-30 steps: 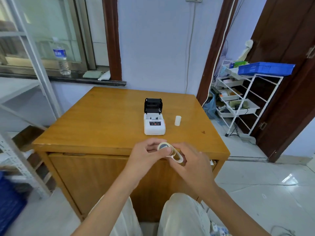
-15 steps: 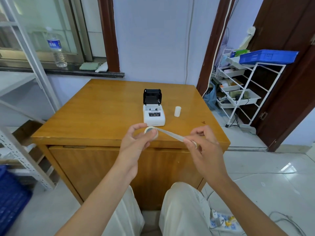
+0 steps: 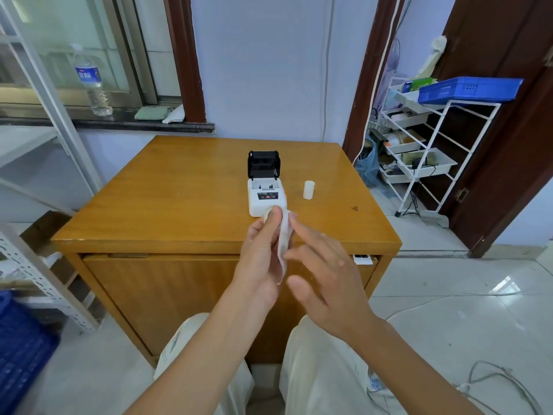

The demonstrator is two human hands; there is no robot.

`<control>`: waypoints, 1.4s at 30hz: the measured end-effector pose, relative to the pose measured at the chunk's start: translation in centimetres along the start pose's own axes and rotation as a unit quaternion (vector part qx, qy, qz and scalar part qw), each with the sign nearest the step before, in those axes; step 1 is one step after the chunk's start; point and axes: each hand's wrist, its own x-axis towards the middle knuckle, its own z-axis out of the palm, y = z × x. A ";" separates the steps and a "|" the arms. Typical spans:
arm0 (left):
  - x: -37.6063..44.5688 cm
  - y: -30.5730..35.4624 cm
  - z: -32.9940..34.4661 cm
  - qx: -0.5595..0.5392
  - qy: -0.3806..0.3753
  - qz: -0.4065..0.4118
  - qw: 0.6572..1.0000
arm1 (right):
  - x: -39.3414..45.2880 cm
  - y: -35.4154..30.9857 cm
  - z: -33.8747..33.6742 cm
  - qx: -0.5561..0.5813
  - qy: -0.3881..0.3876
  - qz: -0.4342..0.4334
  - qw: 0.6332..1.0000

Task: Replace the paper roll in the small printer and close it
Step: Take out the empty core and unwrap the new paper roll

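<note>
A glossy wooden counter (image 3: 179,199) is carrying two things: a small white printer (image 3: 267,200) sitting just beyond the left hand (image 3: 263,259) with its black lid standing open, and a white roll (image 3: 309,190) standing upright farther right.

Left hand (image 3: 258,259) pinches paper roll (image 3: 269,211), strip (image 3: 283,244) hanging; right hand (image 3: 326,277) spread; printer (image 3: 267,199) lid open.

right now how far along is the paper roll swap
Done: the printer sits lid-up on the wooden table, its paper bay empty, and a small white roll stands beside it. In hand: the left hand holds a paper roll, its strip trailing by the open right hand. Left: seat the roll, close the lid.
</note>
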 end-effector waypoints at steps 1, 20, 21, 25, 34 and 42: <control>0.0 0.1 -0.1 -0.001 -0.014 -0.004 1.000 | 0.1 0.0 -0.4 0.035 0.009 0.010 0.999; -2.3 -1.4 1.0 0.001 -0.123 -0.147 0.981 | 2.5 2.7 -2.8 0.064 0.014 0.078 0.995; -2.2 -1.1 0.8 0.003 -0.124 -0.156 0.980 | 2.6 2.8 -3.0 0.064 0.007 0.077 0.995; -1.4 1.4 -0.1 0.114 -0.184 -0.224 0.950 | 3.8 3.1 -5.1 0.167 -0.152 0.145 0.963; -1.6 2.2 0.0 0.086 -0.181 -0.273 0.941 | 4.6 2.2 -6.9 0.334 -0.258 0.223 0.879; -2.9 0.0 0.4 -0.032 -0.045 -0.228 0.972 | 3.4 1.9 -4.0 0.078 -0.083 0.140 0.984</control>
